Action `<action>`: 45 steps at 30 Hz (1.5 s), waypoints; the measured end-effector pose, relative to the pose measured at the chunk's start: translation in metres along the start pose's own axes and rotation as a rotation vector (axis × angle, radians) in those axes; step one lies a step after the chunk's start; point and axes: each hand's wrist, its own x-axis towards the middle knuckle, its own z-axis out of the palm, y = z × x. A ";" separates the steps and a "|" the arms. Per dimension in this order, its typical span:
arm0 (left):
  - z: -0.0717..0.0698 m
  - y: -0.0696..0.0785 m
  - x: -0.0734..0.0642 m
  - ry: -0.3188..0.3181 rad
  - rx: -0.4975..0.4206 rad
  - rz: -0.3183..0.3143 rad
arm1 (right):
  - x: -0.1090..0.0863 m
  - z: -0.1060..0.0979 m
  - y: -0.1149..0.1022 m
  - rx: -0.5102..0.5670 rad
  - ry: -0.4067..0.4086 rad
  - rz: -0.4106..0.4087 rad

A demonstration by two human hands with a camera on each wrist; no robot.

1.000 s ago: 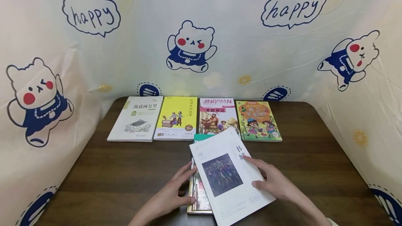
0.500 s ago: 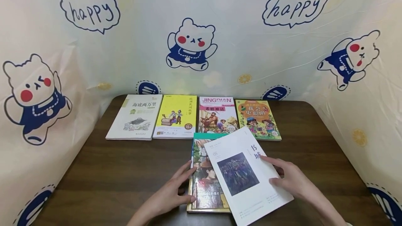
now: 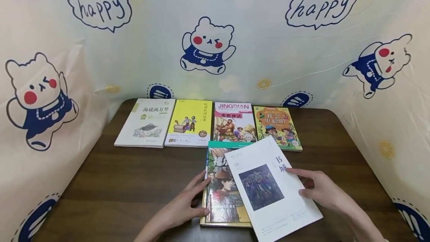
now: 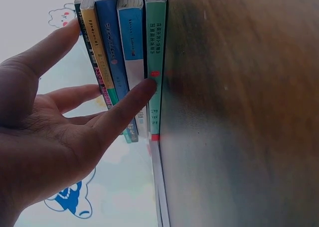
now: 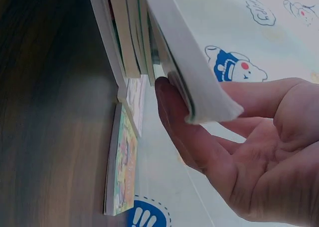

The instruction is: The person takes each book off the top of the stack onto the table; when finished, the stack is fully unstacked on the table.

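Observation:
My right hand (image 3: 324, 191) pinches the right edge of a white book (image 3: 292, 197) with a dark square picture on its cover. In the right wrist view the fingers are under this book (image 5: 194, 72) and the thumb is over it; it is tilted up from the stack. The white book overlaps a stack of several books topped by a comic-style book (image 3: 223, 193) with a boy in a hat. Along the stack's left side lies my left hand (image 3: 184, 202), fingers extended against the spines; in the left wrist view a fingertip touches the green book (image 4: 155, 62) lowest in the stack.
Across the back of the brown wooden table (image 3: 134, 174) lie a white book (image 3: 146, 122), a yellow book (image 3: 189, 120), a pink-titled book (image 3: 231, 122) and an orange-green book (image 3: 282, 130). A bear-print cloth (image 3: 255, 55) surrounds the table.
My right hand has slid the white book to the right, uncovering more of the comic-style book beneath. My left hand stays against the stack's spines.

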 end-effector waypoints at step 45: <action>0.004 -0.003 -0.008 -0.016 -0.039 -0.010 | 0.066 -0.155 0.097 -0.317 0.351 0.104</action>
